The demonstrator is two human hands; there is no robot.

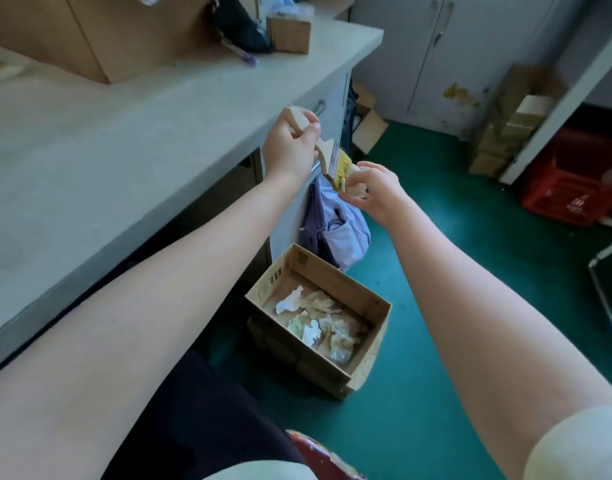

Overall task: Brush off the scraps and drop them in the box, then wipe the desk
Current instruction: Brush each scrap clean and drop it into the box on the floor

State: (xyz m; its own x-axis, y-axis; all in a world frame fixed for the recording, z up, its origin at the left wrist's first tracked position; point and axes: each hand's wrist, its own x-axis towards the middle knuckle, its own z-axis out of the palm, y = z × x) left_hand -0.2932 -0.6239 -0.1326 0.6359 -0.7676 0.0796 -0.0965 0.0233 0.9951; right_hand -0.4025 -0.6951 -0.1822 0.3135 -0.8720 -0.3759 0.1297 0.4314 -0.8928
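Observation:
My left hand [290, 143] grips the wooden handle of a paintbrush [329, 154] past the desk's right edge, with the yellow bristles pointing down to the right. My right hand [374, 194] pinches a small pale wooden piece [356, 188] that touches the bristle tips. Both hands hover above an open cardboard box [332, 368] on the green floor. Crumpled white and pale paper scraps [315, 320] lie inside the box. The pale desk [107, 150] stretches to the left.
A large cardboard box [100, 36], a small brown box [290, 32] and a purple pen [240, 55] sit at the desk's back. Lilac cloth [335, 223] hangs from the desk's side. A red crate [578, 188] and stacked cartons [505, 133] stand at right.

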